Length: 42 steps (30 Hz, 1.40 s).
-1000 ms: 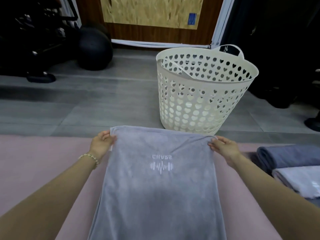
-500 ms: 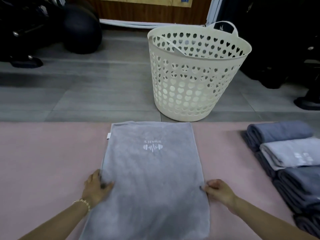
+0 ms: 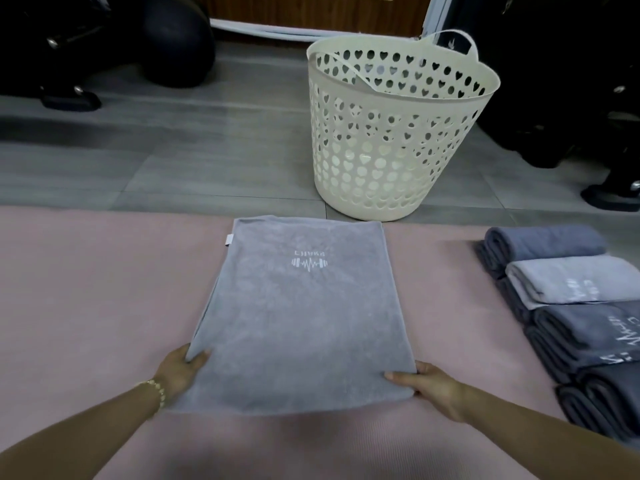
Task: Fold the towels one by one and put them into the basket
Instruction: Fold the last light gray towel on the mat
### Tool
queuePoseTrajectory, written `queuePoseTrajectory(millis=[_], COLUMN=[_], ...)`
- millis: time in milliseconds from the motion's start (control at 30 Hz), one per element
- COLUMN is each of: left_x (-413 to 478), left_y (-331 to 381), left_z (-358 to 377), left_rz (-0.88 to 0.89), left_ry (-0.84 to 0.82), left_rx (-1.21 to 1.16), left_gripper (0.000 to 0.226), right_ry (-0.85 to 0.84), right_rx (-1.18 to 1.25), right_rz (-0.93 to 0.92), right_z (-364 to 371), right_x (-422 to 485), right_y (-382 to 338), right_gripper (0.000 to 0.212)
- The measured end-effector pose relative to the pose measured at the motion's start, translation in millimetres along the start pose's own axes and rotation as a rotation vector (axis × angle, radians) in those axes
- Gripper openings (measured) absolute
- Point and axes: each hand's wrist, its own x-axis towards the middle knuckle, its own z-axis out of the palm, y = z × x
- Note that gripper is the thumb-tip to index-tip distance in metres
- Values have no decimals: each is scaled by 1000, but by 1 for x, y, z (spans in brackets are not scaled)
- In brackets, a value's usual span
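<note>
Dead centre of the frame: grey towel (image 3: 304, 317), flat on the pink mat (image 3: 86, 289), looking doubled over going by the layers along its left edge. White logo (image 3: 309, 262) up near the far edge, small white tag (image 3: 228, 239) poking out at the upper left corner.

Left hand (image 3: 178, 372) at the lower left corner, thumb on top of the cloth, other fingers tucked under the edge, so clamped on that corner. Gold bracelet (image 3: 156, 389) on that wrist. Right hand (image 3: 433, 386) at the lower right corner, same deal: thumb lying on top, fingers curled along the side edge, pinching the cloth. Hands well apart, one per near corner, both low over the mat.

Upper right of centre: cream basket (image 3: 398, 109) with heart-shaped holes and two handles, upright on the grey floor (image 3: 173, 150), just past the mat's far edge. Close to the towel's far right corner but not touching it. Inside too hard to make out through the holes.

Right edge of the frame: stack (image 3: 571, 306) of folded towels, light and dark grey, lined up on the mat, clear of the right hand.

Upper left: black ball (image 3: 176, 39) on the floor next to some dark gear, too dim to identify.
</note>
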Motion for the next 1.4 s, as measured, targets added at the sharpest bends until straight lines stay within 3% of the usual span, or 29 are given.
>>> queuePoseTrajectory(millis=[67,167,200,267,367,500,633,733,833,933,1000,1067,1133,1200,1233,1333,1400], left_x=[-1,2,4,5,4,1,1,5,10,9,7,2,-7,-14,-17,-17,-15], left_y=[0,-2,-4,-4,-2,4,6,7,9,9,7,3,5,9,9,-9,-20], left_z=[-8,-17,-19,-21,-18,-13,-18,-27,-38,-38,-29,-14,9,33,44,72,79], left_rz=[-21,-64,-69,-78,-66,-81,-98,-146,-171,-165,-33,218,544,902,996,987,981], left_ry=[-24,-51,-45,-38,-24,-52,-87,-137,-152,-169,-133,-57,-22,-111,-169,-283,-329], left_rx=[-10,-1,-6,-12,-23,-18,-38,-5,32,50,140,312,573,869,997,1214,1269], left_gripper=[26,28,29,29,28,29,32,33,36,37,41,63,83,77,73,85,91], right_ry=[-8,1,13,47,61,-14,89,127,39,-75,-65,-25,21,14,-7,-44,16], right_rx=[-137,-210,-222,-171,-40,-53,-103,-198,-332,-408,-372,-260,-282,-396,-484,-778,-789], right_rz=[32,46,35,16,-15,-67,-152,-137,-52,9,-42,-126,-227,-232,-216,-196,-179], right_z=[-10,-20,-22,-28,-31,-20,-13,-17,-24,-24,-15,-5,1,7,9,11,-2], right_x=[-5,-7,-7,-4,-3,-6,-3,-2,-4,-6,-7,-2,2,2,0,-7,-10], right_y=[6,18,20,25,24,14,12,11,4,7,10,12,12,14,17,30,37], right_gripper=[77,69,77,96,95,59,24,28,40,28,45,76,87,70,59,65,47])
